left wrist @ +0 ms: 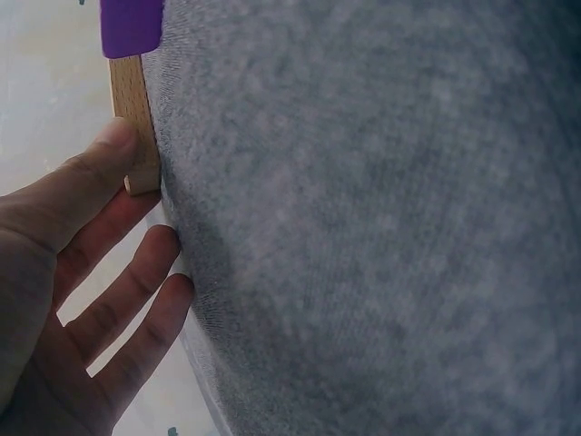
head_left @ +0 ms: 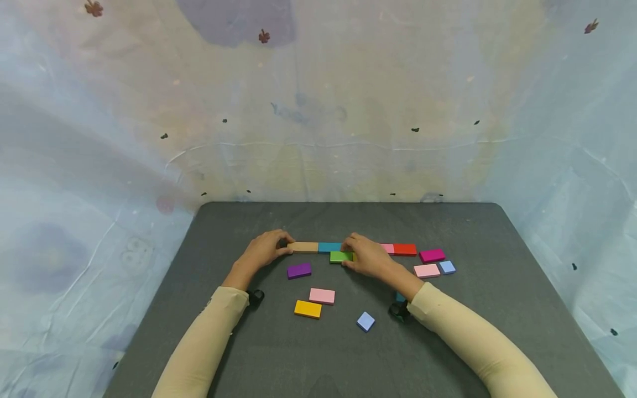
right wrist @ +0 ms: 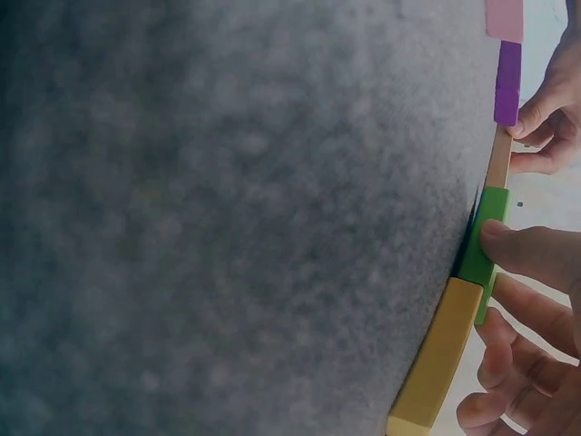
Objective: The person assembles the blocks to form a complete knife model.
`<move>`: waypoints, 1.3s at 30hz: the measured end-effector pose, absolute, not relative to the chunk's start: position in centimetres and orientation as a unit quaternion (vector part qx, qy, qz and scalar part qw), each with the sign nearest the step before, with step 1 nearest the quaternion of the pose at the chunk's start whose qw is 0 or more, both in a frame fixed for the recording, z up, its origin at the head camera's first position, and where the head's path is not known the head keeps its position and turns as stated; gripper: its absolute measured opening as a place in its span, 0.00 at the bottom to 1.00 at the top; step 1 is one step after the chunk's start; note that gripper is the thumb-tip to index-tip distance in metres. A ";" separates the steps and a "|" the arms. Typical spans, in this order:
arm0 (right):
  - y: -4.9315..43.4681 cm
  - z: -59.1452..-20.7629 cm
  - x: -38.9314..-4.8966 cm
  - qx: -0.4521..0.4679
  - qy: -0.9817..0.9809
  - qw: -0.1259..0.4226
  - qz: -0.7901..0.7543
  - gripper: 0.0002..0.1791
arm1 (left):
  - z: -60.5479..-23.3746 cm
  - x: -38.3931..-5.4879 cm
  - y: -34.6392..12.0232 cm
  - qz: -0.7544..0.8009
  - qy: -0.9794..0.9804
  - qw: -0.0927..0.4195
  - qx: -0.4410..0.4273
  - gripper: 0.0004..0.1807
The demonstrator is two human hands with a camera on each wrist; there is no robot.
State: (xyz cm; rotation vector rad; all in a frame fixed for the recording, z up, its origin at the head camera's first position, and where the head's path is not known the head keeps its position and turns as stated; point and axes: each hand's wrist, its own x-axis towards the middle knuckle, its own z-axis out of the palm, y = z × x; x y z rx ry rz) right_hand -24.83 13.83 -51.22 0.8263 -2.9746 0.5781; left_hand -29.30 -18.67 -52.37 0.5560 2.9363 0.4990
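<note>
A row of flat coloured blocks lies across the table. My left hand (head_left: 266, 247) is at its left end, thumb and index finger pinching the end of a tan wooden block (head_left: 304, 247); its other fingers are spread. Next to that block is a blue block (head_left: 328, 247); pink (head_left: 386, 249) and red (head_left: 405, 250) blocks form the right end. In front of the row lies a green block (head_left: 340, 257), which my right hand (head_left: 368, 256) pinches by thumb and fingers. A yellow block (right wrist: 438, 354) adjoins it, mostly hidden under the right hand in the head view.
Nearer me lie a purple block (head_left: 299, 271), a pink block (head_left: 322, 296), an orange-yellow block (head_left: 308, 309) and a light-blue square (head_left: 365, 321). At right are magenta (head_left: 432, 255), pink (head_left: 426, 271) and light-blue (head_left: 447, 267) blocks. A patterned sheet (head_left: 318, 110) hangs behind the dark table (head_left: 278, 359).
</note>
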 end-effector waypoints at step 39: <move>14.5 -50.2 -24.2 0.273 -0.940 -0.004 0.207 0.15 | -52.5 -29.3 -18.7 0.163 0.968 0.050 0.187 0.17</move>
